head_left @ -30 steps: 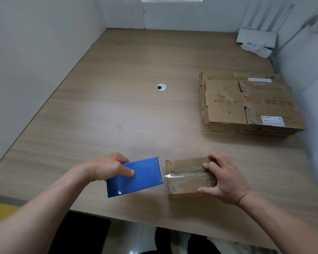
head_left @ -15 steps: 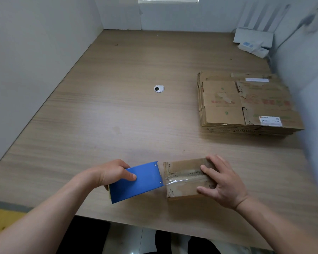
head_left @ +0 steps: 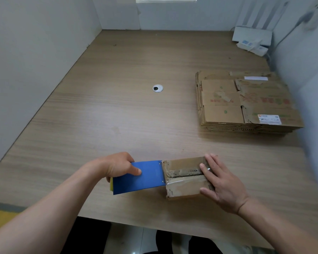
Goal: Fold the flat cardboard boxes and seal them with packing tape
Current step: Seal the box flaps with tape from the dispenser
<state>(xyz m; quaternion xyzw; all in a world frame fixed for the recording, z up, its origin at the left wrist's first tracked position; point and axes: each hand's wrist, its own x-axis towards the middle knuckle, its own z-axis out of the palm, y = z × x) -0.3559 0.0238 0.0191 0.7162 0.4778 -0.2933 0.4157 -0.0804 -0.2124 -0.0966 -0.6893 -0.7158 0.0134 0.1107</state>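
A small folded cardboard box [head_left: 184, 177] lies near the table's front edge, with clear packing tape along its top seam. My left hand [head_left: 117, 166] grips a blue tape dispenser [head_left: 139, 177] whose front edge meets the box's left end. My right hand [head_left: 221, 183] rests on the right end of the box, fingers spread flat over the top and side, pressing it down. A stack of flat cardboard boxes [head_left: 246, 103] lies at the right of the table.
The wooden table [head_left: 117, 116] has a round cable hole [head_left: 157, 88] in its middle. White walls close in on the left, back and right. A white device with cables [head_left: 251, 40] sits in the far right corner.
The dispenser has levelled out and its front edge has closed up against the box's left end. My right hand stays on the box.
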